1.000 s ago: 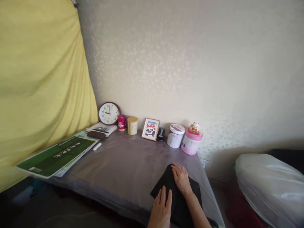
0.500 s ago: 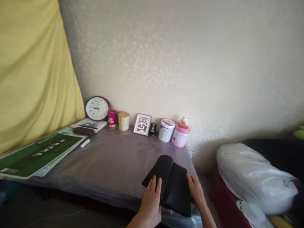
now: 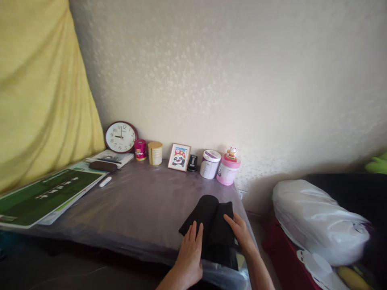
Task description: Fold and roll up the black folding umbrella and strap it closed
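A black sheet of cloth-like material (image 3: pixel 201 215) lies partly folded near the right front corner of the table (image 3: pixel 136 205). My left hand (image 3: pixel 191 251) rests on its left part, fingers stretched out and slightly apart. At the right edge, my right hand (image 3: pixel 240 231) grips the black cloth, which is lifted and bent inward there. A crease runs lengthwise between my hands. The cloth's lower end reaches the table's front edge. What exactly the black piece is, I cannot tell.
Along the wall stand a clock (image 3: pixel 121 137), a pink tin (image 3: pixel 140 150), a yellow-lidded canister (image 3: pixel 155 154), a framed panda picture (image 3: pixel 179 157), a stapler-like black object (image 3: pixel 192 163), and two tubs (image 3: pixel 210 165). A green mat (image 3: pixel 51 193) lies left. A white bag (image 3: pixel 320 221) sits right.
My right hand has moved inward to the left, taking the right edge of the black cloth with it, so the right part looks narrower. My left hand has hardly moved. The view shifted slightly.
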The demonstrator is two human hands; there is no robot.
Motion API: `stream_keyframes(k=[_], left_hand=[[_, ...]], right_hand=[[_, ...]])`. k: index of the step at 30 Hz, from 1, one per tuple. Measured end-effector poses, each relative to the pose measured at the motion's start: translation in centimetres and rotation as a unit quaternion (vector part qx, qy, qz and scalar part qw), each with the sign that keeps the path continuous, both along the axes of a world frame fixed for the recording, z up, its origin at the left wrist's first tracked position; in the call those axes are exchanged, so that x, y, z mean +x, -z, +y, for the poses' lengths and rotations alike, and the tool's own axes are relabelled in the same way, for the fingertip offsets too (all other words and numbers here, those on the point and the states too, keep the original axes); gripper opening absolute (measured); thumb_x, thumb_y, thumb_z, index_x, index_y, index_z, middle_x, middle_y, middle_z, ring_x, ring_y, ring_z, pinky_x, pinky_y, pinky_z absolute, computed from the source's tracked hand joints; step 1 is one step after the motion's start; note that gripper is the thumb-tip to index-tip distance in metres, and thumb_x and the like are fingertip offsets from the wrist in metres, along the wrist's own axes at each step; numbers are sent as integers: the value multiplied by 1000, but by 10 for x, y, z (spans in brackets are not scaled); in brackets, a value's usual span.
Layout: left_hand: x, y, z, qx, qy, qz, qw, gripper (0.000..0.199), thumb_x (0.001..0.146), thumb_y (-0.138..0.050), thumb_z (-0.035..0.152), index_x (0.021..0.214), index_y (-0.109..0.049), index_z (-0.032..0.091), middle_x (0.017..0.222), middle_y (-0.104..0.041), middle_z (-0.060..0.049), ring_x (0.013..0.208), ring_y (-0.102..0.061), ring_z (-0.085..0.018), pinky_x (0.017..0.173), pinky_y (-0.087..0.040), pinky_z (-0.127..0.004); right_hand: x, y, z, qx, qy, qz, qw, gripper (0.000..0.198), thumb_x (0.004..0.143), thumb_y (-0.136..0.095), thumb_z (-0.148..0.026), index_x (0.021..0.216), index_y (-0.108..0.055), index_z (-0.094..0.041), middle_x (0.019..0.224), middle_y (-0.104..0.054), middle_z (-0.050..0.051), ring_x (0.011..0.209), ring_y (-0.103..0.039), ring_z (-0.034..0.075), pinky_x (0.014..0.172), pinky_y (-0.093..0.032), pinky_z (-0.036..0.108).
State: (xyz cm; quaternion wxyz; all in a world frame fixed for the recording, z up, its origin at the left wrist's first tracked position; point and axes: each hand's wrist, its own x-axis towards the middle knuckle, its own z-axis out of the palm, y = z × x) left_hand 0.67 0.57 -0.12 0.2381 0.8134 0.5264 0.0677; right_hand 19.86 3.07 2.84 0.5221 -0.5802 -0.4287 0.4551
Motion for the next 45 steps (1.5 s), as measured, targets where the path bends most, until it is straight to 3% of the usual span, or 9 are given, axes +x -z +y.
stream_keyframes(k=[6,14,23,26,29,32,36,40,45], left_hand=[[2,10,4,13,-11,3,1000,103,51,-50,1,142,-4,15,148,2,-11,136,-8,-26,110,-16,-35],[1,20,6,33,-8,6,999,89,52,-51,7,137,-25,-1,147,-4,-16,135,-11,-29,111,-18,-35],[-24,22,-5,59,-3,13,998,64,80,-41,24,136,-25,-2,142,-24,-20,131,-25,-28,108,-26,-42],[-23,10,-9,135,-22,-38,990,48,80,-38,20,126,-44,6,133,-39,-18,122,-39,-28,102,-33,-45],[-14,-4,-9,165,26,-107,980,35,74,-45,20,106,-57,14,123,-47,-10,114,-45,-24,100,-36,-41],[-5,-2,-2,153,71,-117,979,53,73,-47,27,124,-48,15,136,-37,-9,126,-33,-26,107,-27,-42],[-1,23,10,126,56,-109,984,78,68,-50,32,140,-24,15,148,-12,-8,136,-9,-27,112,-13,-44],[-1,36,16,85,50,-97,990,86,63,-51,30,141,-19,12,148,-4,-7,136,-5,-25,113,-10,-41],[0,28,16,54,48,-31,997,95,55,-51,17,141,-11,9,147,4,-9,137,-2,-24,113,-10,-35]], right_hand=[[-37,-20,30,42,-26,44,998,50,62,-68,-49,94,-60,-12,80,-65,7,71,-61,21,61,-49,29],[-55,21,67,43,4,-81,996,47,64,-64,-45,94,-62,-10,69,-63,5,65,-60,20,56,-48,29],[-59,25,79,-38,-1,-302,952,56,74,-55,-33,121,-48,-3,108,-59,18,103,-56,24,85,-43,31],[-62,23,77,-40,-23,-330,943,53,76,-53,-35,121,-48,-7,98,-64,13,95,-60,22,79,-44,30],[-66,19,74,-10,-85,-323,943,39,80,-47,-34,111,-54,-11,77,-67,6,76,-63,17,70,-44,27],[-71,16,71,21,-148,-310,939,29,83,-42,-32,98,-59,-14,74,-67,3,67,-62,13,66,-44,24],[-74,14,60,59,-171,-345,921,28,84,-41,-31,99,-62,-19,80,-68,1,74,-62,14,69,-44,24],[-73,16,41,148,-177,-355,906,29,88,-41,-34,99,-65,-22,87,-67,2,87,-59,15,81,-43,26],[-59,29,39,259,-158,-394,867,28,90,-41,-30,96,-67,-21,97,-65,5,106,-51,17,94,-38,31]])
